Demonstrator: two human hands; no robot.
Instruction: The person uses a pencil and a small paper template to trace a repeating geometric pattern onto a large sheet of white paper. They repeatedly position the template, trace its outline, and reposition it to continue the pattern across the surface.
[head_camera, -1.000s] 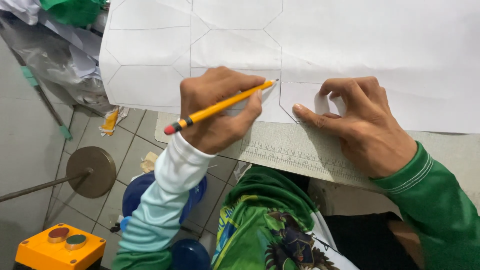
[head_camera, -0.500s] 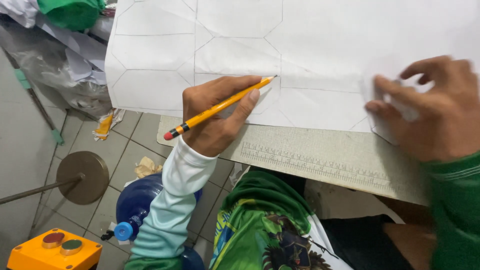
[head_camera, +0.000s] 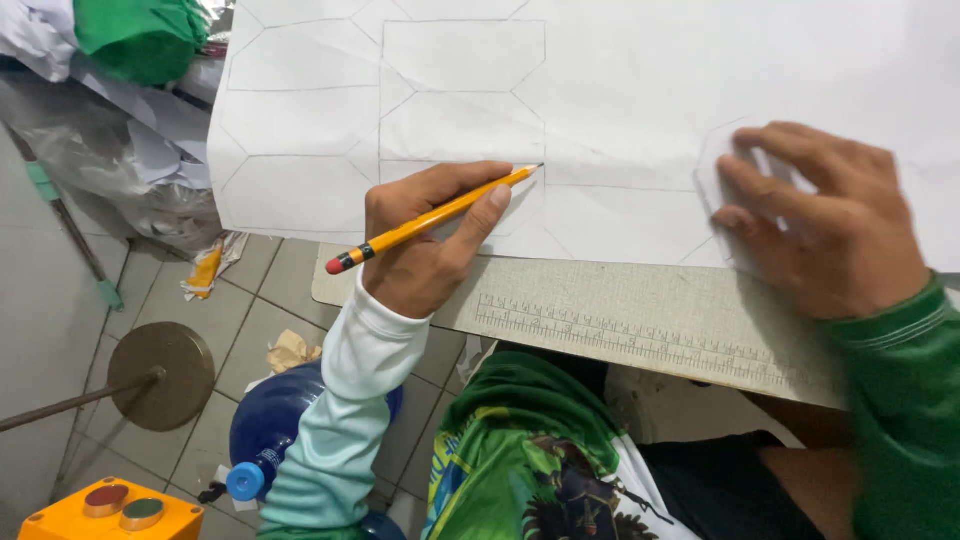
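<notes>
1. Pencil (head_camera: 435, 217), yellow with a red eraser end, is gripped in the left hand (head_camera: 425, 245). The fingers are closed round its shaft, and the tip rests on or just above the white paper sheet (head_camera: 640, 90), at the meeting point of several drawn lines.

2. The right hand (head_camera: 820, 215) lies with fingers spread and mostly flat, pressing a small pale template (head_camera: 722, 165) against the sheet. It grasps nothing. The template is hard to make out against the paper, and only its angled outline shows beside the fingers.

3. Work done, as judged from the sheet: the left and centre portion carries a connected pattern of pencilled shapes, rectangles with angled corners, several rows deep.

4. Work remaining, as judged: the paper to the right of and above the right hand shows no drawn lines. The template sits at the edge of the finished pattern, well apart from the pencil tip, and its outline does not look fully traced.

5. The sheet overhangs a grey cutting board (head_camera: 640, 320) with a ruler scale along its near edge.

6. Below the board: tiled floor, a blue bottle (head_camera: 280, 430), an orange box with two buttons (head_camera: 110, 510).
</notes>
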